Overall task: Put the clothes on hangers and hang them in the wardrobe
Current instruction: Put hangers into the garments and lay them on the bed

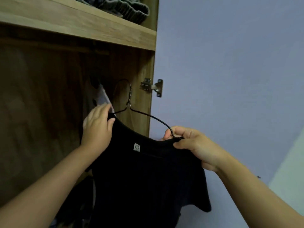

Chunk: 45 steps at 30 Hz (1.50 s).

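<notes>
A black shirt point(144, 175) with a small white neck label hangs on a thin black wire hanger point(144, 114) in front of the open wooden wardrobe point(134, 66). My left hand point(97, 125) grips the shirt's left shoulder over the hanger's end. My right hand point(189, 143) pinches the collar and the hanger's right arm together. The hanger's hook point(126, 89) points up, below the dark rail point(92, 51) and free of it.
Other garments point(41, 112) hang dimly inside the wardrobe on the left, with a white item point(103, 96) behind my left hand. Grey folded cloth point(125, 9) lies on the upper shelf. A metal hinge point(152, 87) sits on the wardrobe's right side panel. A pale wall point(230, 71) fills the right.
</notes>
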Each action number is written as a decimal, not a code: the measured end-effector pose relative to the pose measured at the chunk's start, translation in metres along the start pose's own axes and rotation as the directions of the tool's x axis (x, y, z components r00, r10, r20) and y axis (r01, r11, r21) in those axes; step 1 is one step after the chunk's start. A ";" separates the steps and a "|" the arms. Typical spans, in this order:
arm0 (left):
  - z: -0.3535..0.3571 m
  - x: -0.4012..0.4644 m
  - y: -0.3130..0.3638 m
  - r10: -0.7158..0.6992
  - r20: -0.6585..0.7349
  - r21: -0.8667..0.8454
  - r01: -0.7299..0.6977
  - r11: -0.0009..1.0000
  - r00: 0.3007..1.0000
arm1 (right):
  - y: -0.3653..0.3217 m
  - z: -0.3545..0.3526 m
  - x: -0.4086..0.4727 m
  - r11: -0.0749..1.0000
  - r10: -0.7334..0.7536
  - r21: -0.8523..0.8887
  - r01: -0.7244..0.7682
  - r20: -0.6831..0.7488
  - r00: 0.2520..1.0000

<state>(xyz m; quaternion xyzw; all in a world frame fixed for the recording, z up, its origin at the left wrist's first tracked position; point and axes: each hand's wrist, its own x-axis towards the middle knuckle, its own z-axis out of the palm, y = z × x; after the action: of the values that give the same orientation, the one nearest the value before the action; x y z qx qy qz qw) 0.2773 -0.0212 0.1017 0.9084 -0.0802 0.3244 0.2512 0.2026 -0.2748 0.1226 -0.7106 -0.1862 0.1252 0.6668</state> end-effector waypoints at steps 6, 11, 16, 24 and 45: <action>0.032 -0.053 0.036 0.222 0.137 -0.089 -0.211 0.973 0.965 | 0.009 -0.033 -0.102 0.971 0.056 -0.226 -0.075 -0.090 0.994; 0.056 -0.089 0.073 0.298 0.029 -0.134 -0.292 0.947 0.954 | 0.009 -0.053 -0.170 0.902 0.044 -0.386 -0.193 -0.362 0.931; 0.070 -0.098 0.112 0.462 -0.042 -0.280 -0.454 0.846 0.886 | 0.012 -0.053 -0.227 0.864 0.065 -0.365 -0.347 -0.602 0.795; 0.087 -0.126 0.165 0.757 -0.097 -0.379 -0.727 0.572 0.646 | 0.037 -0.019 -0.279 0.780 -0.141 -0.356 -0.514 -0.901 0.410; 0.070 -0.328 0.417 0.984 -0.096 -0.884 -0.466 -0.017 0.147 | 0.013 0.098 -0.584 0.895 -0.106 0.075 -0.440 -0.921 -0.374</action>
<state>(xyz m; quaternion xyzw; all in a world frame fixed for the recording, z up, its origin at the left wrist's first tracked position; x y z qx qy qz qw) -0.0677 -0.4214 0.0167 0.5203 -0.7874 0.0354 0.3288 -0.3630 -0.4388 0.0608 -0.6222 0.5335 -0.4387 0.3686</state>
